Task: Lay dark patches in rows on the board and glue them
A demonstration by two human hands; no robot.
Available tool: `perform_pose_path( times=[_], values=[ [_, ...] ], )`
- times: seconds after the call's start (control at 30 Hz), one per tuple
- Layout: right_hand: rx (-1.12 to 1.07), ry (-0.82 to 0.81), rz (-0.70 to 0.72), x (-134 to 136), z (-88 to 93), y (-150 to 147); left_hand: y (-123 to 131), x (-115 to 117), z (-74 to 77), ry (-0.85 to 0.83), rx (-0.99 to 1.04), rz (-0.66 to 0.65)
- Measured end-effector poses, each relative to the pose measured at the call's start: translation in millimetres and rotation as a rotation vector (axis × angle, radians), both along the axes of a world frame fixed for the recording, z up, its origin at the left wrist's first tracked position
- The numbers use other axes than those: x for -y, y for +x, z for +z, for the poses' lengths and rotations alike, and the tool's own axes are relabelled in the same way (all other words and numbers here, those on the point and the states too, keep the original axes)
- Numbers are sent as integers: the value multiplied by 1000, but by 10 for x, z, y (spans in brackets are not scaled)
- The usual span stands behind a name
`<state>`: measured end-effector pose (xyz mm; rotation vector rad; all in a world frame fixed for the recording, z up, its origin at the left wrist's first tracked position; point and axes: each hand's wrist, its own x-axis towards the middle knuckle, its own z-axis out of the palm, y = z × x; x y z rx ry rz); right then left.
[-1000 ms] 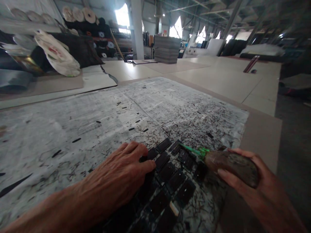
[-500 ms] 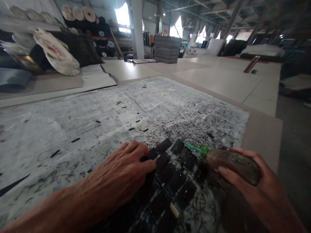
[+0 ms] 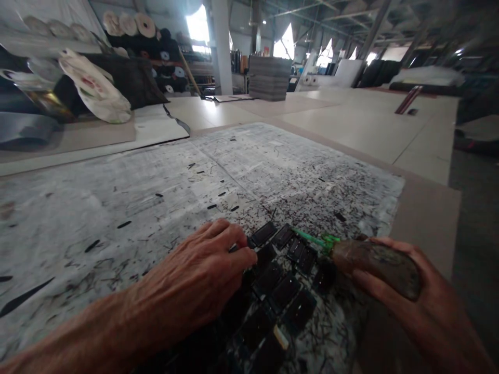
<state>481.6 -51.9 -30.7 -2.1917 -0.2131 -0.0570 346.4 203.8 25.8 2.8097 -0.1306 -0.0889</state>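
Left hand (image 3: 198, 257) sits at the left of the dark rectangular pieces (image 3: 284, 292), fingers (image 3: 237, 240) curled narrow, tips at the top-left pieces; cannot tell if they pinch one. Pieces lie flat in loose rows by the near edge of the paper-covered work board (image 3: 218, 176). They look thin, light, probably a bit flexible, so likely easiest taken by a short edge; the grimy paper may make them cling. Green-shafted hand tool (image 3: 312, 239) points left, tip just above the rows, its bulky dark handle (image 3: 374, 265) in right hand (image 3: 413, 306), fingers wrapped closed around the fat end. Brown board margin (image 3: 427, 223) runs just right of the paper. Room to move on the speckled paper left of and beyond the rows.
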Motion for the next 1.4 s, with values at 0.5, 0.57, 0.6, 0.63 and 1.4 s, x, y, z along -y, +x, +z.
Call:
perform_pose_path(
  times=[0.5, 0.57, 0.6, 0.63, 1.4],
  values=[
    [-38, -1, -12, -2, -24, 76, 302, 186, -43, 130, 20, -33],
    [-65, 4, 11, 4, -27, 79, 361, 205, -78, 143, 14, -45],
    [-74, 5, 25, 10, -28, 80, 385, 208, -94, 147, 10, -48],
    [-72, 9, 38, 16, -30, 81, 406, 208, -107, 149, 1, -48],
    [-336, 649, -16, 130, -132, 54, 481, 203, -96, 199, 55, -72]
  ],
)
